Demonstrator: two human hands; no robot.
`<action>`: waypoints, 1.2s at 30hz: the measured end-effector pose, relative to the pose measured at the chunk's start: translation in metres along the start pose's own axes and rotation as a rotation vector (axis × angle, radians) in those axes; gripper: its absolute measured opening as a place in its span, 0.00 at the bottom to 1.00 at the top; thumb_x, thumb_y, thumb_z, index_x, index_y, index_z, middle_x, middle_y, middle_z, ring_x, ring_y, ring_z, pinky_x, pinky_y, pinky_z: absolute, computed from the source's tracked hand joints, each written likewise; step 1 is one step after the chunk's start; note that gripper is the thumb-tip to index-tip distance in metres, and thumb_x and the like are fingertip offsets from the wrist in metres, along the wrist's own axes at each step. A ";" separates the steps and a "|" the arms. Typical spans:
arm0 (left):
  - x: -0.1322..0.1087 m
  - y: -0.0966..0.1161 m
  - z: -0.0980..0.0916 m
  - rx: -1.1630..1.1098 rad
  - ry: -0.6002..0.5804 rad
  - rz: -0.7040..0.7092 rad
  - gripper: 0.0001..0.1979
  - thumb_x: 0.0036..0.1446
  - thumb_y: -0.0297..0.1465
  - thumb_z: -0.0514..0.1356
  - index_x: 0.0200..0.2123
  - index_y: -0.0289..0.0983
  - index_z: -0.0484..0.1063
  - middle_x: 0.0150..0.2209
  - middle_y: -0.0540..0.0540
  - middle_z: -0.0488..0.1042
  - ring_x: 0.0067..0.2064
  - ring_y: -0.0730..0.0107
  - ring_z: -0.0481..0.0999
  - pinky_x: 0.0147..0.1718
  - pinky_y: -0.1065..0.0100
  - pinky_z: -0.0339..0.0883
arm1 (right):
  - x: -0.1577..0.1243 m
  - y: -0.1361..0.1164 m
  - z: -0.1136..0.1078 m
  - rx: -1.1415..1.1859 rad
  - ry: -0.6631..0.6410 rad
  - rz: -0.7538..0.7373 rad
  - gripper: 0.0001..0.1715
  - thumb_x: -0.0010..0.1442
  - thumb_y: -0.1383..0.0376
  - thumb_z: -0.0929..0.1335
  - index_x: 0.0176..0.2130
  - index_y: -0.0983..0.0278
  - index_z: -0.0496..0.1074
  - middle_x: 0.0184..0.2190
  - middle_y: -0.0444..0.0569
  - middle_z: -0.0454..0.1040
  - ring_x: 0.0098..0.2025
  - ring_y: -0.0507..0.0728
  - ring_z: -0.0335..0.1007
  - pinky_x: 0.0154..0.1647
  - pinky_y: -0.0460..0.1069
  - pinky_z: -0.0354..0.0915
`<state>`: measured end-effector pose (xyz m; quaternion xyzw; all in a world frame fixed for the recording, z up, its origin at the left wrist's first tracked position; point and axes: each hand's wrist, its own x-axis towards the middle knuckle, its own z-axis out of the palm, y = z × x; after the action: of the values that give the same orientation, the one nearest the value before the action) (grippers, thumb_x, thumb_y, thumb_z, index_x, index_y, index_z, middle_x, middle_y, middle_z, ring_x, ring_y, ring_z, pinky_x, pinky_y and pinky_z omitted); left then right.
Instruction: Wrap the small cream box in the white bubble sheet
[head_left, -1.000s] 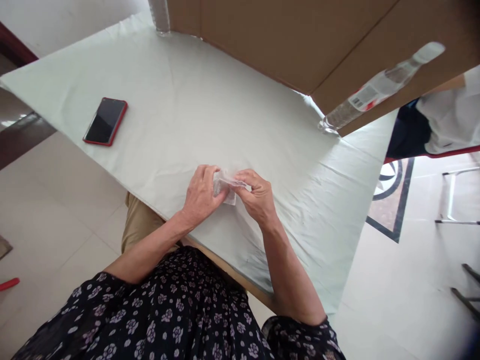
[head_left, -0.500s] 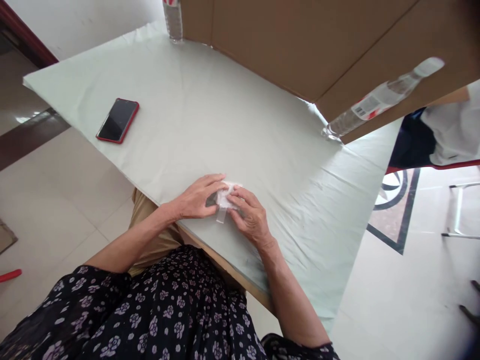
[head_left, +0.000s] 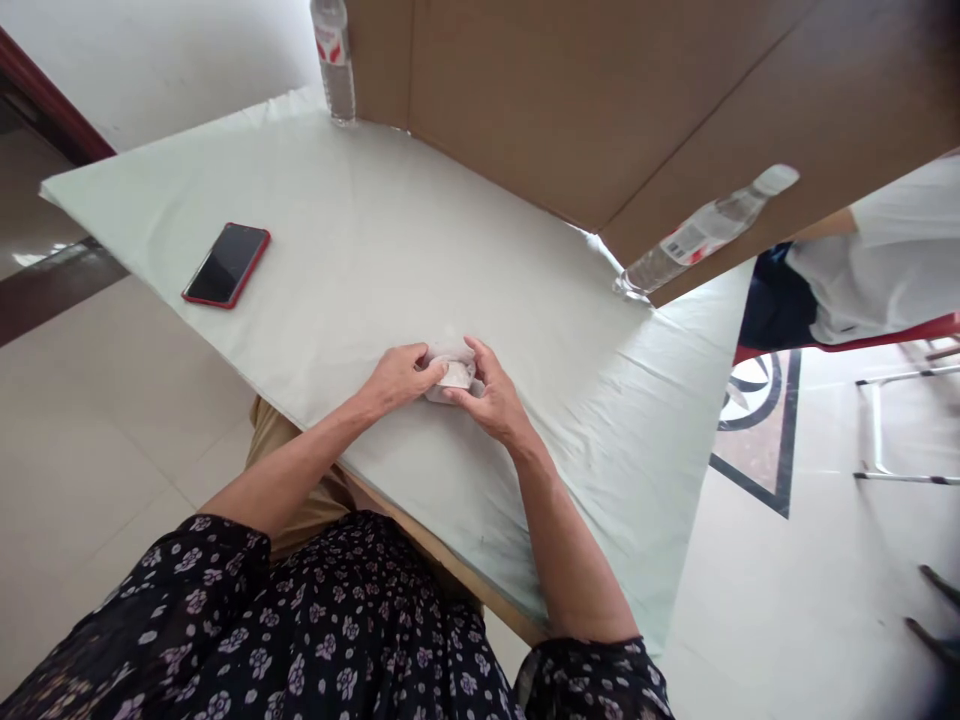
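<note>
Holds a small whitish bundle (head_left: 454, 376) just below the center of the frame, over the pale tablecloth (head_left: 360, 250). Grips it from the left with the left hand (head_left: 399, 380), fingers curled about the far left side and thumb laid over the top. Clasps it from the right with the right hand (head_left: 496, 402), forefinger reaching to the far right corner and thumb set against the near edge. Has both hands close to each other, clamped on the same bundle from opposite sides. Looks thin, folded and loosely layered, like a soft wrapping. Cannot tell the contents, nor make out any contact between underside and cloth.

Wears a black top (head_left: 352, 620) with pale flowers, across the bottom of the frame. Has a dark-screened phone (head_left: 226, 265) in a red case lying flat on the cloth at the left of the frame, well apart from the hands. Faces a large brown cardboard panel (head_left: 525, 100) across the top and upper right, with a clear bottle (head_left: 335, 70) upright beside the left end and a second bottle (head_left: 694, 242), slanted in view, in front of the right part. Shares the right edge of the frame with another person, visible only as a white garment (head_left: 892, 250) and dark clothing (head_left: 780, 300). Overlooks, at right, a patterned floor inlay (head_left: 757, 420) and a metal frame (head_left: 877, 430).
</note>
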<state>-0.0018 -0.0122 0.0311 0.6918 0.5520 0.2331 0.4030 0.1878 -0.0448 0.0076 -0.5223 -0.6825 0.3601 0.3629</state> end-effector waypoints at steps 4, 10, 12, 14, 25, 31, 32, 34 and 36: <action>0.008 -0.001 -0.001 -0.090 0.021 0.119 0.17 0.58 0.43 0.56 0.27 0.35 0.71 0.26 0.48 0.71 0.32 0.68 0.71 0.33 0.67 0.63 | 0.013 0.009 0.006 0.204 0.048 0.125 0.53 0.50 0.46 0.75 0.67 0.62 0.59 0.50 0.55 0.76 0.48 0.64 0.74 0.53 0.61 0.70; 0.008 -0.015 0.000 -0.605 -0.180 0.017 0.36 0.48 0.36 0.65 0.60 0.30 0.64 0.50 0.36 0.76 0.49 0.58 0.76 0.46 0.64 0.69 | 0.015 0.009 0.012 0.358 0.074 0.305 0.56 0.51 0.45 0.75 0.68 0.66 0.57 0.47 0.57 0.78 0.45 0.63 0.77 0.48 0.58 0.72; 0.008 -0.017 0.000 -0.637 -0.189 -0.021 0.43 0.45 0.33 0.65 0.64 0.29 0.58 0.52 0.34 0.75 0.51 0.58 0.75 0.47 0.63 0.68 | 0.014 0.009 0.014 0.314 0.081 0.274 0.55 0.51 0.45 0.75 0.67 0.65 0.58 0.46 0.57 0.79 0.45 0.63 0.77 0.48 0.59 0.72; 0.007 -0.018 0.000 -0.662 -0.206 -0.024 0.46 0.45 0.32 0.65 0.67 0.29 0.53 0.53 0.34 0.74 0.51 0.58 0.75 0.48 0.62 0.68 | 0.012 0.010 0.016 0.278 0.083 0.250 0.54 0.51 0.45 0.75 0.67 0.64 0.58 0.46 0.57 0.79 0.44 0.63 0.77 0.47 0.59 0.72; 0.008 -0.023 0.009 -0.767 -0.190 -0.026 0.50 0.43 0.30 0.68 0.68 0.30 0.52 0.54 0.36 0.71 0.51 0.59 0.74 0.48 0.64 0.68 | 0.038 0.007 0.008 0.460 0.198 0.304 0.40 0.51 0.43 0.74 0.55 0.63 0.68 0.41 0.53 0.79 0.44 0.61 0.75 0.50 0.58 0.70; 0.009 -0.025 0.008 -0.795 -0.220 -0.004 0.50 0.43 0.28 0.70 0.69 0.34 0.52 0.53 0.38 0.72 0.48 0.61 0.76 0.46 0.64 0.69 | 0.067 0.000 0.002 0.539 0.190 0.223 0.31 0.45 0.52 0.78 0.46 0.60 0.74 0.37 0.47 0.79 0.42 0.57 0.74 0.51 0.56 0.69; 0.009 -0.024 0.008 -0.800 -0.224 0.000 0.51 0.43 0.28 0.70 0.69 0.34 0.52 0.53 0.38 0.72 0.47 0.61 0.76 0.46 0.63 0.69 | 0.068 -0.001 0.000 0.536 0.183 0.222 0.30 0.45 0.52 0.78 0.45 0.60 0.74 0.37 0.47 0.78 0.42 0.57 0.74 0.51 0.56 0.69; 0.009 -0.024 0.007 -0.810 -0.232 0.003 0.52 0.42 0.28 0.70 0.69 0.34 0.52 0.53 0.37 0.72 0.48 0.60 0.76 0.46 0.63 0.69 | 0.067 -0.002 -0.003 0.522 0.166 0.238 0.28 0.46 0.52 0.78 0.45 0.60 0.75 0.38 0.48 0.78 0.41 0.56 0.73 0.47 0.55 0.69; 0.009 -0.024 0.008 -0.818 -0.237 0.000 0.52 0.42 0.28 0.70 0.69 0.32 0.52 0.53 0.36 0.72 0.49 0.59 0.76 0.46 0.62 0.69 | 0.064 -0.002 -0.005 0.511 0.144 0.261 0.28 0.47 0.52 0.77 0.45 0.61 0.75 0.38 0.48 0.78 0.40 0.56 0.73 0.44 0.54 0.69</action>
<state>-0.0071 -0.0041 0.0063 0.4969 0.3639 0.3516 0.7050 0.1793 0.0180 0.0197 -0.5217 -0.4689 0.5260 0.4809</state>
